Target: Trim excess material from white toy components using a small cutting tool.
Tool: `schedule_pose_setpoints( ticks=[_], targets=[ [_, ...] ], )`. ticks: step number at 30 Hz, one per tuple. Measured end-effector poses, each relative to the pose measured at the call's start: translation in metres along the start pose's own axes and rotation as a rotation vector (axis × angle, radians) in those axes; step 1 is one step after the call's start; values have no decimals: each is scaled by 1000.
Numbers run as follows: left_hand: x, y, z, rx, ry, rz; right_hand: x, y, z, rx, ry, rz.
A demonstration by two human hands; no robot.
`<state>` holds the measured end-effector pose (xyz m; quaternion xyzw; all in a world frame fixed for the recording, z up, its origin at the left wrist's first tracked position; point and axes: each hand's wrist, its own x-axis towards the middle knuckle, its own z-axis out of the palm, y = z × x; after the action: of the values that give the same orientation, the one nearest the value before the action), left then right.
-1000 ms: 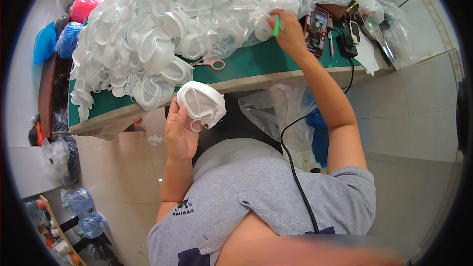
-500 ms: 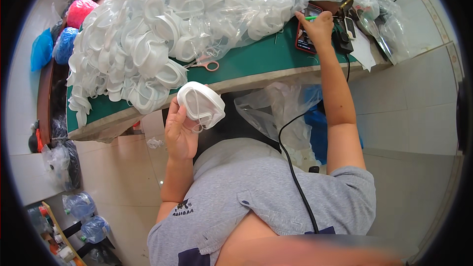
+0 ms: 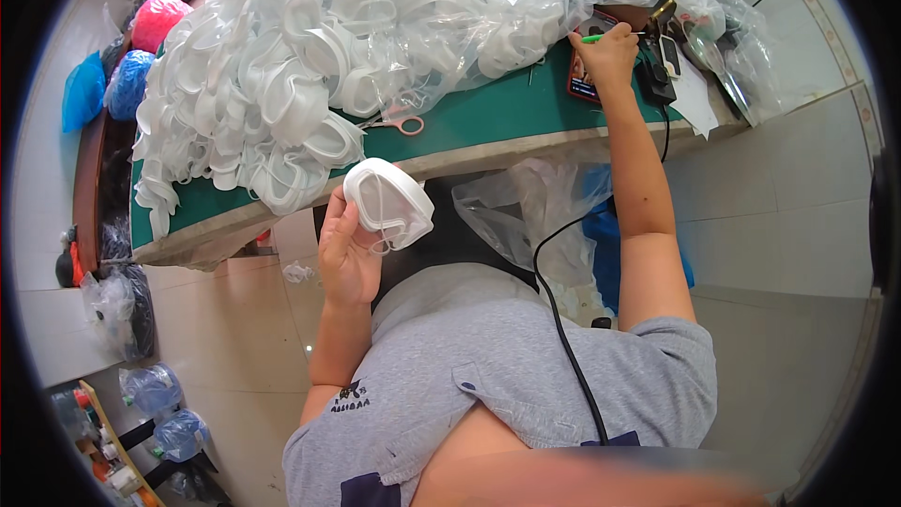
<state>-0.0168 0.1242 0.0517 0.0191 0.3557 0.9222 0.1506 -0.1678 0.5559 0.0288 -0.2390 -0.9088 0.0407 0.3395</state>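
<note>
Person wears a grey short-sleeved T-shirt [image 3: 526, 366], plain cotton look, sleeves ending above the elbow on both sides. Small dark printed emblem w/ lettering on the left sleeve [image 3: 352, 396]; dark navy patch at the lower front hem, approx. centre-left, and another by the right side. Thin black cable [image 3: 563, 338] runs down across the chest, curving from near the right arm to the shirt's lower edge. Both forearms bare, no watch, rings or gloves seen on left hand [image 3: 347, 258] or right hand [image 3: 608, 54].
</note>
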Motion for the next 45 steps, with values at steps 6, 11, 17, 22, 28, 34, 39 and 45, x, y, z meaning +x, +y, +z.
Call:
schedule_pose_setpoints(
  ticks=[6,11,17,22,28,34,39,45],
  targets=[
    [1,-1,-2,8,31,17,3,-3,-4,42,-45,70],
    [1,-3,3,83,101,34,2,-2,-4,52,-67,85],
    [1,0,-3,-13,29,15,0,2,3,1,-26,56],
    [1,1,-7,-11,40,15,1,1,0,28,-65,43],
    [1,0,-1,-10,29,12,4,5,4,15,-25,11],
    [1,-1,-8,-88,-17,19,-7,-15,-31,-100,2,73],
    [2,-7,-9,-209,26,-21,-47,-55,-87,506,216,-232],
    [14,-23,9,82,-22,53,-140,-151,-155,1152,-698,-702]
  ],
)
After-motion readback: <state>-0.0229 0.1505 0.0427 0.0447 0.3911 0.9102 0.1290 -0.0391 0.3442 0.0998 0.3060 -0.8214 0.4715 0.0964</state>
